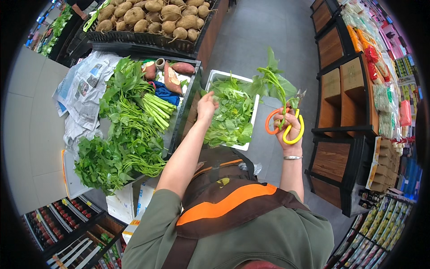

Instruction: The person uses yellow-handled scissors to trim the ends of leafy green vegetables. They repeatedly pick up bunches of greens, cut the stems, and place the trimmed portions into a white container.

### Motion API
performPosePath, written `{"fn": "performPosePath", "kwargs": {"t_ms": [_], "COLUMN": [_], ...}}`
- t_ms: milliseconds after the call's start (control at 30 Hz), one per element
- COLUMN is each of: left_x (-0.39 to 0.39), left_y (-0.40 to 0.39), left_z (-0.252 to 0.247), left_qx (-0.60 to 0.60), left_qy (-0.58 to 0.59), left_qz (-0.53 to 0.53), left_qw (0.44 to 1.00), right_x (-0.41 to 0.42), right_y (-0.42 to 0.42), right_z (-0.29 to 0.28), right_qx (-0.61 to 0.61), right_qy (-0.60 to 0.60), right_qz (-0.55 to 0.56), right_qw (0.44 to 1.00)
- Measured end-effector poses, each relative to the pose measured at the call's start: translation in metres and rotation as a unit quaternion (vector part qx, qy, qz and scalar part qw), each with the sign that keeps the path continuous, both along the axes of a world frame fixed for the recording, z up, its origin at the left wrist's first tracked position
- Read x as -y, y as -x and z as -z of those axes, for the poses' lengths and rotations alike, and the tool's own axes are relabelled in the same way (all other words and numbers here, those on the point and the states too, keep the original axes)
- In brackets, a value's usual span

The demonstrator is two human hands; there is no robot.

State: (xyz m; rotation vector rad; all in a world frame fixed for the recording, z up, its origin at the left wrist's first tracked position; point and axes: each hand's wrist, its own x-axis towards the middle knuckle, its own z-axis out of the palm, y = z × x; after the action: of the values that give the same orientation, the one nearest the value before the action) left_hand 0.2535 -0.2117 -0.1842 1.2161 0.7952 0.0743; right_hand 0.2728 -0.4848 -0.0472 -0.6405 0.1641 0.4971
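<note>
My right hand (288, 129) grips scissors (301, 129) with one orange and one yellow handle loop. The same hand holds a few leafy green stems (277, 82), which rise above the fingers and partly hide the blades. My left hand (207, 107) is over the left edge of a white bin (252, 129), with its fingers loosely bent and apart; nothing plain shows in it. Loose green leaves (230, 114) fill the bin. Left of it, bunches of leafy greens (124, 134) and a bundle of cut stems (158, 109) lie on a black-edged display stand (183, 117).
A black crate (144, 37) of brown root tubers stands beyond the greens. Sweet potatoes (172, 79), a blue cloth (164, 93) and crumpled newspaper (89, 84) lie on the stand. Wooden shelving (341, 101) borders the aisle at right. Another person's arm (79, 11) shows at upper left.
</note>
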Motion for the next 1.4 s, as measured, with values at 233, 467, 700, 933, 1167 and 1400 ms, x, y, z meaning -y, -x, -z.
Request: {"fn": "performPosePath", "kwargs": {"t_ms": [233,467,700,933,1167,1400], "left_x": [0.041,0.049,0.042,0.017,-0.007,-0.028], "left_y": [0.003,0.012,0.025,0.012,0.027,0.058], "left_z": [-0.021,-0.069,-0.088,-0.113,-0.141,-0.132], "left_qx": [-0.024,0.013,0.009,0.172,0.324,0.324], "left_qy": [-0.352,-0.430,-0.099,0.540,0.537,0.489], "left_qz": [0.356,0.230,0.165,0.096,0.138,0.155], "left_qw": [0.865,0.873,0.981,0.818,0.767,0.795], "right_x": [0.009,0.004,-0.005,-0.003,0.003,-0.029], "right_y": [-0.003,0.005,0.012,0.018,0.021,0.034], "right_z": [0.004,0.001,-0.004,-0.001,0.037,0.008], "right_qx": [0.008,0.011,0.101,0.216,0.361,0.483], "right_qy": [-0.022,0.027,0.108,0.197,0.483,0.495], "right_qz": [-0.004,0.001,-0.031,-0.172,-0.243,-0.169], "right_qw": [1.000,1.000,0.989,0.941,0.760,0.702]}}
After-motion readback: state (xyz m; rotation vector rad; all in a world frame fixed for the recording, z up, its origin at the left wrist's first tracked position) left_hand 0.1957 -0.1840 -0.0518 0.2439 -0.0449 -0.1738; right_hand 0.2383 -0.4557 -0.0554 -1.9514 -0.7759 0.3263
